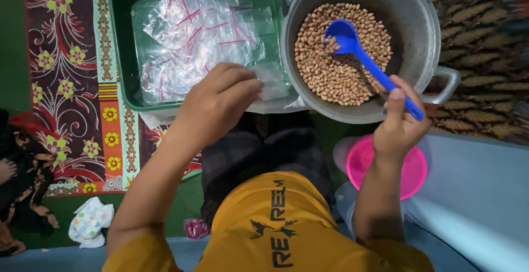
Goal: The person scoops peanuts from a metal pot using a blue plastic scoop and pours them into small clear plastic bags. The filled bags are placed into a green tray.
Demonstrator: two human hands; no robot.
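Observation:
My right hand (398, 123) grips the handle of a blue plastic spoon (352, 43), whose bowl rests among the peanuts (330, 68) in a large grey metal pot (408, 7). My left hand (217, 104) pinches a small clear plastic bag (270, 79) at the near edge of a green tray (122, 46). The tray holds a pile of several clear zip bags with red strips (193, 35). The pot stands directly right of the tray.
A pink round lid (361, 162) on a container lies below the pot, by my right wrist. A patterned red mat (66, 84) lies left of the tray, a woven mat (485, 40) at right. A crumpled white cloth (90, 222) lies at lower left.

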